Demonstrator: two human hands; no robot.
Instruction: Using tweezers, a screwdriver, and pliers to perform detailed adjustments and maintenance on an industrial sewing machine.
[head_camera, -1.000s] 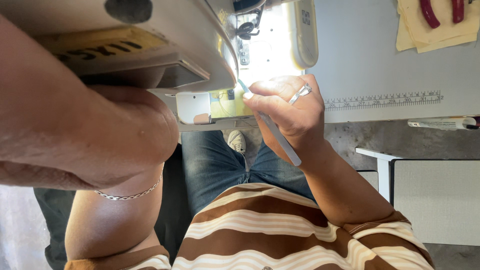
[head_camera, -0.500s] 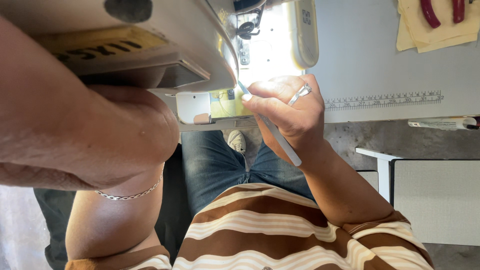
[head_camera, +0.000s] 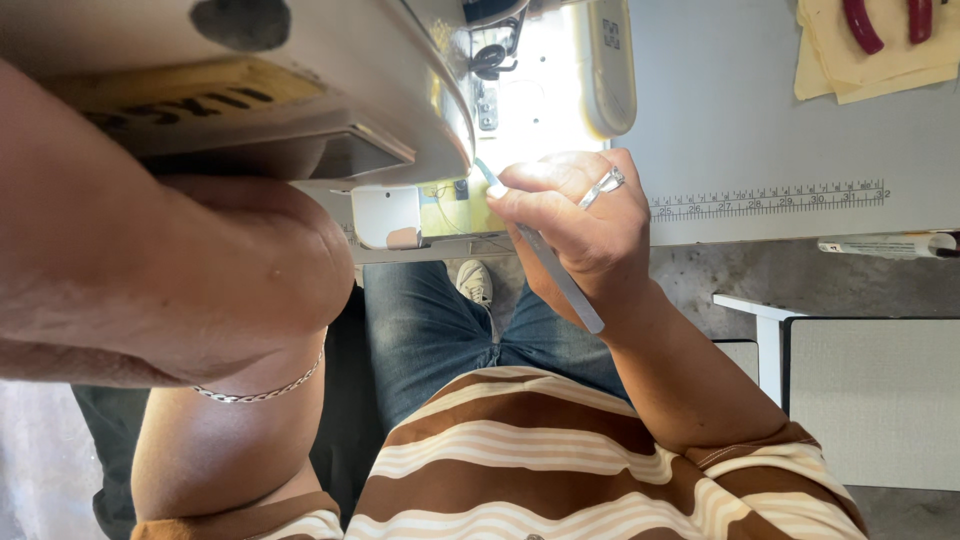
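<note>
My right hand (head_camera: 585, 225), with a ring on one finger, is closed around a thin pale-blue stick-like tool (head_camera: 560, 285). The tool's tip points at the brightly lit needle area (head_camera: 490, 70) of a grey sewing machine (head_camera: 300, 90). A small yellow piece of fabric (head_camera: 455, 212) lies under the machine by the table edge, just left of my fingers. My left arm (head_camera: 180, 270), wearing a thin silver chain, fills the left side close to the camera. It reaches past the machine body, and my left hand is out of sight.
The grey table (head_camera: 720, 110) has a printed ruler strip (head_camera: 770, 197) along its edge. Cream fabric pieces with red items (head_camera: 860, 50) lie at the far right corner. A white marker (head_camera: 880, 245) sticks out below the edge. A white cabinet (head_camera: 870, 400) stands beside my right leg.
</note>
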